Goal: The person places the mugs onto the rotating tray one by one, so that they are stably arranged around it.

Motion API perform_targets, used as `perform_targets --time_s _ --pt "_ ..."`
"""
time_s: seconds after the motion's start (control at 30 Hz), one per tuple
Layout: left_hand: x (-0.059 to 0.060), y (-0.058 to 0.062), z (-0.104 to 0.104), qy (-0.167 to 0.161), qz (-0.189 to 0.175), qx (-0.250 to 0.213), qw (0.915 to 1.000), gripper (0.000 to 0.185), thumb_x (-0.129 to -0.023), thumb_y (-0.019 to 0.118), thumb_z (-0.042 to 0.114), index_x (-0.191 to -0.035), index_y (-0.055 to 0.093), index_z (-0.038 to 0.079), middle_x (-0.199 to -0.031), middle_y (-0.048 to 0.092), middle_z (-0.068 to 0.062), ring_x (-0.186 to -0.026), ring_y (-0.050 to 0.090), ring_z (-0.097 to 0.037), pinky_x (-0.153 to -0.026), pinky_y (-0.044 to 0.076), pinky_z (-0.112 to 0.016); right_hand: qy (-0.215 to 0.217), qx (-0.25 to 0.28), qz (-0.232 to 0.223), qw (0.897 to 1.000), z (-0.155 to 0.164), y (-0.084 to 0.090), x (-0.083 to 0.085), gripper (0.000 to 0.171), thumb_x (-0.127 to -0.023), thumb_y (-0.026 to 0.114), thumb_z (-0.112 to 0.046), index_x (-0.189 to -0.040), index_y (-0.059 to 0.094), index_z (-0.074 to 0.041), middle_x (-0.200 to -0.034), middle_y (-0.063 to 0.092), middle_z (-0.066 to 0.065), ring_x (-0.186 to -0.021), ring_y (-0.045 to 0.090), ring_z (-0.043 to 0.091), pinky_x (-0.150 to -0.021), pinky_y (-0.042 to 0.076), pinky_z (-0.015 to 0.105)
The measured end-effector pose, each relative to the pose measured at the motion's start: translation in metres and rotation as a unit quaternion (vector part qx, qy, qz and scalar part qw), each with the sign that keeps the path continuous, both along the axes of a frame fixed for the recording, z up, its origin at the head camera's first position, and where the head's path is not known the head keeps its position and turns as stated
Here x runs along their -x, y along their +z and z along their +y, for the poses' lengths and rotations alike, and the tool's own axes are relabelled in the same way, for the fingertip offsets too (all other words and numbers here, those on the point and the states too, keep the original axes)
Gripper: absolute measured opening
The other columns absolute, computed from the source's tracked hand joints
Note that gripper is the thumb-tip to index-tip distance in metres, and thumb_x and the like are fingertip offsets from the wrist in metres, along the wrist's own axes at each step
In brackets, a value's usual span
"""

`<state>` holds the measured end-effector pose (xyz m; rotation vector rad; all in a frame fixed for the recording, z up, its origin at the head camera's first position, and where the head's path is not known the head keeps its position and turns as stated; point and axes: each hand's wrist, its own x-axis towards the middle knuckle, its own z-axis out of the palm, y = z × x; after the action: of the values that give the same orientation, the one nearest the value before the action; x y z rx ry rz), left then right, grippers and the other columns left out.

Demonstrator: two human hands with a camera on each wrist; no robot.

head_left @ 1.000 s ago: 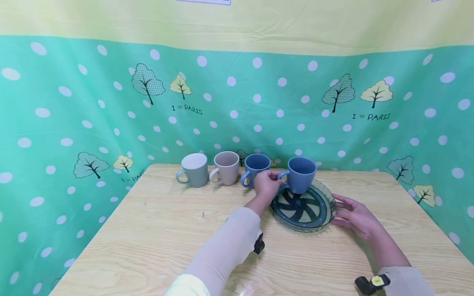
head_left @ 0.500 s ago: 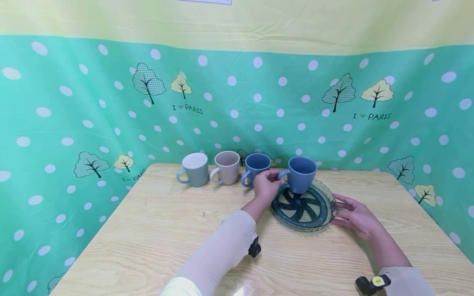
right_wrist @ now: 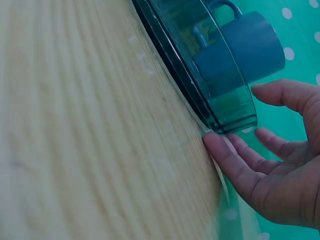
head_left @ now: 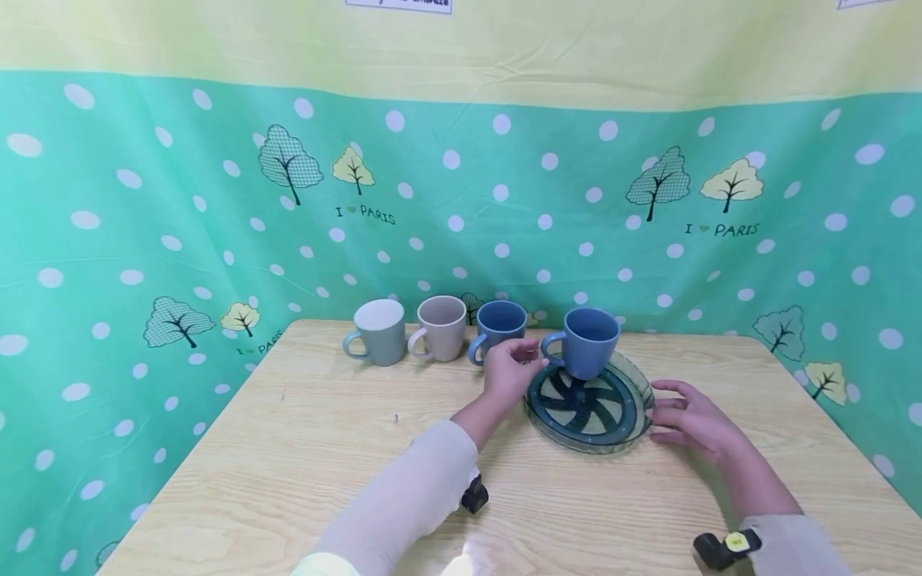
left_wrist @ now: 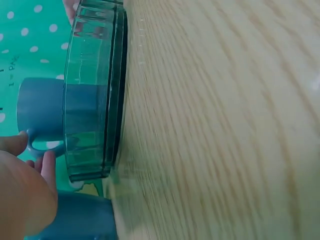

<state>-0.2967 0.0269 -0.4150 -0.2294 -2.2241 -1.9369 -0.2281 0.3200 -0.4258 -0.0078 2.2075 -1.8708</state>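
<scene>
A blue mug (head_left: 589, 344) stands upright inside a round, clear green turntable tray (head_left: 643, 382), toward its back. My left hand (head_left: 510, 370) is beside the mug's handle, fingers loosely bent; in the left wrist view its thumb (left_wrist: 17, 143) and fingertips lie close to the handle (left_wrist: 45, 149) without gripping it. My right hand (head_left: 695, 420) is at the tray's right side with spread, relaxed fingers. In the right wrist view its fingertips (right_wrist: 215, 142) lie by the tray's lower edge (right_wrist: 235, 125); whether they touch it is hard to tell.
Left of the tray, a second blue mug (head_left: 502, 322), a pinkish-beige mug (head_left: 442, 330) and a grey-green mug (head_left: 382, 334) stand in a row along the back of the wooden table (head_left: 288, 448). A polka-dot green curtain (head_left: 432, 200) hangs behind.
My left hand has let go of the mug's handle and drawn slightly left. My right fingers have eased a little off the tray's rim. The mug stays in the tray.
</scene>
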Motion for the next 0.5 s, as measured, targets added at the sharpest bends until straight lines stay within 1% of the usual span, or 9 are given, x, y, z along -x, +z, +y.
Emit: perform_targets --time_s 0.13,0.2,0.3,0.4,0.5 --pt "-0.004 0.001 -0.004 -0.024 0.005 0.002 0.9997 0.026 -0.077 0.081 0.001 -0.102 0.074 0.003 -0.098 0.073 -0.010 -0.084 0.068 -0.013 -0.075 0.057 -0.020 -0.007 -0.042 -0.012 0.999 0.007 0.003 0.007 0.070 -0.096 0.058 -0.012 -0.145 0.015 0.013 -0.119 0.052 0.020 -0.092 0.063 0.016 -0.080 0.060 0.040" --pt "-0.006 0.001 -0.006 -0.032 0.010 0.004 0.9994 0.025 -0.077 0.080 0.000 -0.101 0.073 0.003 -0.098 0.073 -0.011 -0.081 0.065 -0.009 -0.074 0.057 -0.020 -0.007 -0.063 -0.008 0.998 0.009 0.004 0.011 0.067 -0.097 0.057 -0.014 -0.144 0.019 0.014 -0.118 0.053 0.019 -0.092 0.062 0.016 -0.081 0.060 0.040" --pt "-0.008 0.002 -0.008 -0.039 0.013 0.013 0.9991 0.023 -0.079 0.079 0.001 -0.101 0.073 0.001 -0.100 0.072 -0.014 -0.078 0.062 -0.007 -0.072 0.056 -0.020 -0.009 -0.085 0.000 0.996 0.011 0.007 0.016 0.061 -0.097 0.055 -0.012 -0.143 0.025 0.015 -0.120 0.054 0.025 -0.094 0.062 0.018 -0.082 0.060 0.039" --pt "-0.010 0.003 -0.011 -0.043 0.010 0.024 0.9987 0.022 -0.080 0.079 0.002 -0.101 0.073 0.001 -0.097 0.072 -0.011 -0.077 0.061 -0.008 -0.069 0.056 -0.020 -0.004 -0.101 0.010 0.995 0.012 0.008 0.020 0.056 -0.097 0.053 -0.008 -0.141 0.029 0.016 -0.125 0.053 0.032 -0.097 0.062 0.021 -0.084 0.059 0.041" --pt "-0.012 0.005 -0.012 -0.045 0.010 0.022 0.9987 0.022 -0.079 0.079 0.002 -0.101 0.074 0.001 -0.095 0.073 -0.009 -0.077 0.062 -0.008 -0.068 0.057 -0.020 -0.004 -0.110 0.017 0.994 0.012 0.010 0.025 0.053 -0.097 0.053 -0.007 -0.140 0.032 0.017 -0.128 0.050 0.035 -0.101 0.061 0.025 -0.085 0.058 0.042"
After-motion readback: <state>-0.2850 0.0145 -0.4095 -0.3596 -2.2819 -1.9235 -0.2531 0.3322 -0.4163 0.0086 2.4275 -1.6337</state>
